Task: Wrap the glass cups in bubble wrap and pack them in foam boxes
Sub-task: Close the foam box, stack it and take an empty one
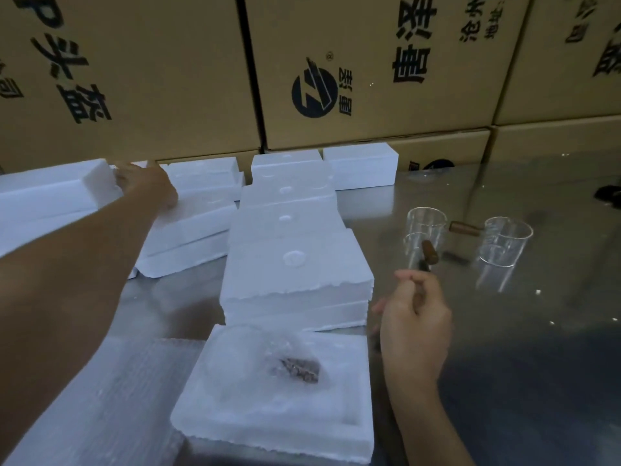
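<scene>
Mid-cycle, by the look of it: one wrapped cup (285, 364) already seated in the open foam box (349, 428), just left of and below the right hand (415, 326); lid not yet on. Left hand (148, 186) far out on the foam stack (188, 227), fingers laid over a piece, probably fetching that lid; actual grasp can't be told. Right hand loosely curled, maybe pinching something dark; unclear. Bare glass cups (425, 237) (504, 242) just beyond its fingertips. Next: lid on, wrap next cup on the bubble wrap sheet (111, 398). Shiny metal table (537, 364); dim stockroom, cardboard cartons (369, 62) stacked behind.
</scene>
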Available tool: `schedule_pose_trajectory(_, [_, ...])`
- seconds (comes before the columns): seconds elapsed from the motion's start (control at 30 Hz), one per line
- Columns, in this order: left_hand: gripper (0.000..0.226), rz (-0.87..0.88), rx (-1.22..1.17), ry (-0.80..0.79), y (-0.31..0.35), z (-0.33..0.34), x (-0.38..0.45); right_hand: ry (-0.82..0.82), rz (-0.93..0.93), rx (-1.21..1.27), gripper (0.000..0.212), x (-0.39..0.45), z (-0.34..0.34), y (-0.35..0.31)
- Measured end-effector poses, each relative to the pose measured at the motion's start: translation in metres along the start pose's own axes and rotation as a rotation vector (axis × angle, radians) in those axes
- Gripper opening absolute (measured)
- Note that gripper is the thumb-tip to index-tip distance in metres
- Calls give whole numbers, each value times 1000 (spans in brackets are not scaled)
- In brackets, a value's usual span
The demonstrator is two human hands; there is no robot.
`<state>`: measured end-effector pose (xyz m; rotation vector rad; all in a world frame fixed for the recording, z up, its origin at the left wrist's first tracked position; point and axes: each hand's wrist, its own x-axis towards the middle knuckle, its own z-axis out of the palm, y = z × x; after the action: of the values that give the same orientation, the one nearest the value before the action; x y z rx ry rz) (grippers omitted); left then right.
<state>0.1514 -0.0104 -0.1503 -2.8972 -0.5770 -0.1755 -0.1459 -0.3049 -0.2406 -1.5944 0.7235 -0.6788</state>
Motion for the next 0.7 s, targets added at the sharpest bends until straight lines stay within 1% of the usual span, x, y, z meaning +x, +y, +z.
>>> schedule_pose_trajectory(0.07, [65,23,116,45,-2,1,-1,-4,14,20,24,1,-1,-1])
schedule_pose_trajectory(0.2, [33,133,335,166,-5,-2,-9,-16,32,24,24,0,-3,-3])
schedule_pose_trajectory(0.27, [26,156,383,197,-7,-4,-17,-20,35,34,24,-1,-3,-4])
schedule_pose_trajectory(0.4, [25,198,461,230,-15,-4,-25,-29,33,40,23,-2,-3,-4])
schedule_pose_trajectory(0.57, [30,266,348,326,-19,-3,-24,-39,36,49,22,-1,-3,-4])
schedule_pose_trajectory(0.7, [38,340,343,363,-18,-12,-31,-41,38,64,22,-1,-3,-3])
